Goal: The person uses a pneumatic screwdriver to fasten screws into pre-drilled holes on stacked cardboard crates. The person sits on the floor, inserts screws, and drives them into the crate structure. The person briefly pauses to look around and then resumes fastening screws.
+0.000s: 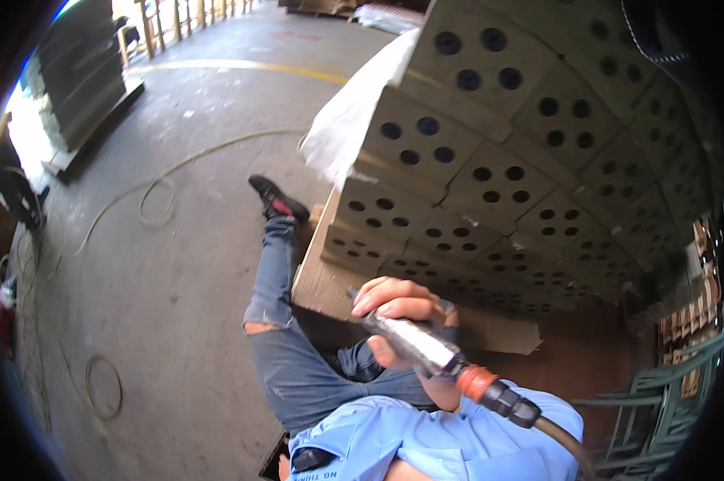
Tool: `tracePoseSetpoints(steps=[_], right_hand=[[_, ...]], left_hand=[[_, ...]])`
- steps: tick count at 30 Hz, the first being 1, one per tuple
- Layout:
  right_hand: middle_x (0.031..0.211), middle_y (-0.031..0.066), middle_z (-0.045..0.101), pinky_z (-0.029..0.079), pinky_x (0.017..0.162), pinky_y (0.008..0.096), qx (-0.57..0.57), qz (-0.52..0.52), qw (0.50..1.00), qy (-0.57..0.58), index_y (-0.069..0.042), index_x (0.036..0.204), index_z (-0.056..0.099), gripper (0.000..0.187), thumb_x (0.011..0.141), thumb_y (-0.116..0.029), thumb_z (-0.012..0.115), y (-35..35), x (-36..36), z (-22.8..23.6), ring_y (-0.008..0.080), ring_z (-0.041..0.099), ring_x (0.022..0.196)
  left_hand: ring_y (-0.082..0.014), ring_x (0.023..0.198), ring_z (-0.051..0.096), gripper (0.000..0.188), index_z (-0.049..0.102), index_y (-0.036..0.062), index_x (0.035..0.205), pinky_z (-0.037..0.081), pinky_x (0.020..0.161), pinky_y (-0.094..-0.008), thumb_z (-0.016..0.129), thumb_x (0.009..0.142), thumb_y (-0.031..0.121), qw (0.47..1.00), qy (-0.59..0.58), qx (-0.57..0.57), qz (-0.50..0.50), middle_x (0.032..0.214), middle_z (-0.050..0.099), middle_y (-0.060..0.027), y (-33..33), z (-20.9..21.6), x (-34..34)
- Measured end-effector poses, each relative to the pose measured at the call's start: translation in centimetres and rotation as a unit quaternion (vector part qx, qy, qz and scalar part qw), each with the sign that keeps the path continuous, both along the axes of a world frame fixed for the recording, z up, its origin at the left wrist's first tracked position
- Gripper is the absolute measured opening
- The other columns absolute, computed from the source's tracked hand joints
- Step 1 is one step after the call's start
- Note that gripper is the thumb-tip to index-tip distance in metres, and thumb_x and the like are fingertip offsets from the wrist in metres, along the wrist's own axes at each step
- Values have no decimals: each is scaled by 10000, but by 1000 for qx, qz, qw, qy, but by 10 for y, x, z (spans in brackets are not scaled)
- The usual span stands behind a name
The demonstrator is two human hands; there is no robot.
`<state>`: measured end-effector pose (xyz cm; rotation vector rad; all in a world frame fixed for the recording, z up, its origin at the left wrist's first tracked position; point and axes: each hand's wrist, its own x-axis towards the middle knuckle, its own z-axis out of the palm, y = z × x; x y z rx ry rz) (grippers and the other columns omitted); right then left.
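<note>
My right hand (402, 305) is wrapped round a slim air tool (418, 343) with a worn silver body and an orange collar. A hose (566, 442) runs from its black fitting to the lower right. The narrow dark tip points up and left, in front of the lower edge of a tall stack of brown cartons (458, 144). Dark round holes in groups show across the stack's face. At the lower edge, a bit of skin (284, 467) beside my blue shirt may be my left hand; its fingers cannot be made out.
A cardboard sheet (318, 268) and white plastic wrap (354, 112) lie along the stack's left side. A long hose (194, 152) loops over the grey floor. A dark wrapped stack (77, 72) stands far left. Green metal frames (659, 401) and wooden pallets (687, 329) are at right.
</note>
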<state>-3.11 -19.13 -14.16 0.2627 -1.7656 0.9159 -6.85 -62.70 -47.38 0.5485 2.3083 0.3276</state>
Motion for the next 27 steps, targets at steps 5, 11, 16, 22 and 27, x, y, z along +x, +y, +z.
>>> tracePoseSetpoints(steps=[5, 11, 16, 22, 27], right_hand=[[985, 180, 697, 615, 743, 370, -41, -69, 996, 23, -21, 1094, 622, 362, 777, -67, 789, 9, 38, 4, 258, 720, 823], [982, 194, 696, 615, 801, 433, -44, -49, 998, -2, -30, 1117, 595, 387, 773, -39, 772, 2, 32, 2, 291, 719, 853], [993, 189, 693, 616, 787, 410, -67, -45, 997, -1, -31, 1114, 602, 382, 772, -27, 773, -1, 33, -6, 283, 717, 874], [996, 189, 689, 615, 774, 383, -91, -43, 995, 8, -21, 1089, 613, 361, 766, -16, 774, 3, 34, -14, 262, 715, 875], [1019, 176, 696, 614, 782, 332, -112, -39, 992, 39, -14, 1117, 616, 383, 776, -18, 791, 9, 40, -17, 200, 724, 860]], left_hand=[[-396, 1209, 602, 394, 591, 72, 1382, 500, 1020, -511, 587, 1008, 196, 998, -34, -10, -46, 1334, 602, -247, 51, 8, -70], [-369, 1190, 622, 393, 599, 74, 1369, 507, 1013, -506, 622, 996, 197, 997, -81, 5, 13, 1300, 632, -215, 51, 11, -85], [-346, 1174, 639, 394, 606, 76, 1357, 514, 1006, -501, 652, 985, 198, 989, -131, 20, 69, 1272, 656, -189, 50, 14, -97], [-319, 1155, 659, 397, 614, 78, 1344, 521, 999, -496, 688, 973, 199, 958, -219, 45, 180, 1238, 686, -158, 46, 21, -114], [-296, 1139, 675, 401, 621, 80, 1332, 528, 993, -491, 717, 962, 200, 901, -320, 66, 285, 1209, 710, -132, 24, 31, -130]])
